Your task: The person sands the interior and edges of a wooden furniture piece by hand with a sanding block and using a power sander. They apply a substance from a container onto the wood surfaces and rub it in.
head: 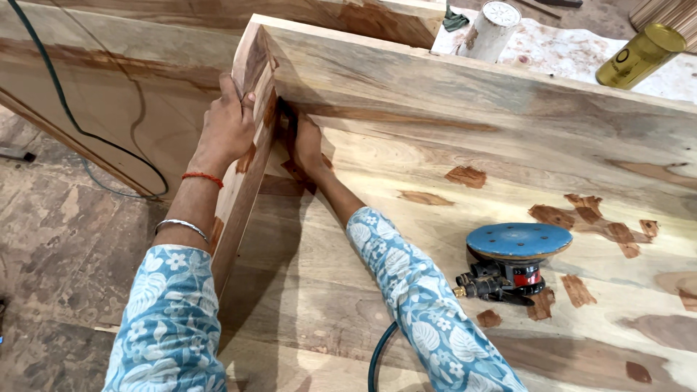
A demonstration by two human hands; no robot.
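My left hand (229,127) grips the side board (243,167), right hand (306,141) presses the corner, fingers hidden; sander (517,254) idle at four o'clock, filler patches (465,176) unsanded

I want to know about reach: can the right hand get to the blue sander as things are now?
Probably yes. The right hand is pressed into the inner corner of the wooden box, and the sander lies upside down on the same panel, with only bare wood between them.
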